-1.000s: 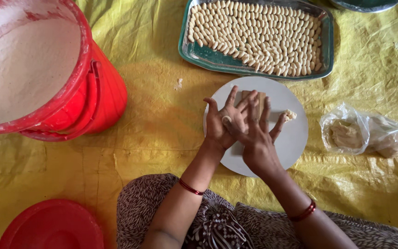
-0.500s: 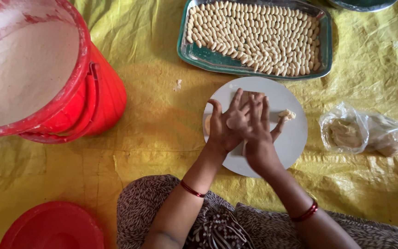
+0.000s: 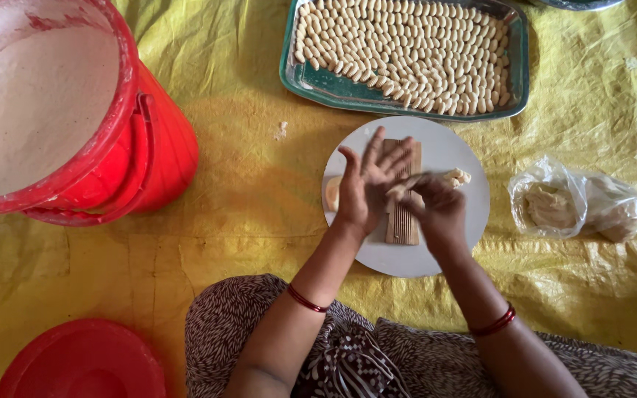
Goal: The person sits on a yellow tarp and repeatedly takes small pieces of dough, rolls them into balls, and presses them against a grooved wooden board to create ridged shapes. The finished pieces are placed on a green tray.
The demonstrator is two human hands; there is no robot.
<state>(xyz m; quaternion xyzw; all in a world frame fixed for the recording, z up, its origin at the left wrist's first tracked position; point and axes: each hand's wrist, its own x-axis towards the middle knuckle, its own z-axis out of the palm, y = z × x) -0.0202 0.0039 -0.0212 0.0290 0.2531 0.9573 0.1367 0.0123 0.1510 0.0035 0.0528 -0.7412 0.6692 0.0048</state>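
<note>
Change since a second ago: both hands, earlier pressed palm to palm over the white plate (image 3: pixel 436 254), now part slightly, the right one sliding toward the lower right and blurring with motion.
Left fingers: spread and straight on the left hand (image 3: pixel 366 188), pointing to the upper right, gripping nothing; the palm faces the other hand.
Right fingers: curled loosely on the right hand (image 3: pixel 436 203), pinching a small pale piece of dough (image 3: pixel 399 190) against the left palm; blur hides the exact grip.
Dough in hand: centre of the frame, between the two hands, above the plate.
Under the hands: a ridged wooden board (image 3: pixel 403 225) lies on the plate, its grooves running up and down the frame, partly covered by the fingers.
On the plate: a pale dough lump (image 3: pixel 331 195) shows at the left rim beside the left hand; a smaller shaped bit (image 3: pixel 457 176) sits just right of the right hand.
Wrists: a red bangle on each forearm, lower centre and lower right.
Upper centre: a green rectangular tray (image 3: pixel 333 88) packed with rows of small shaped dough pieces (image 3: pixel 407 51), just above the plate.
Right of frame: a clear plastic bag (image 3: pixel 576 203) holding more dough, near the plate but apart from it.
Upper left: a red bucket (image 3: pixel 156 147) filled with white flour.
Lower left: a red lid (image 3: pixel 82 361) lying flat.
Ground: a yellow sheet (image 3: pixel 245 221) beneath everything; a patterned garment (image 3: pixel 377 354) at the bottom edge.
</note>
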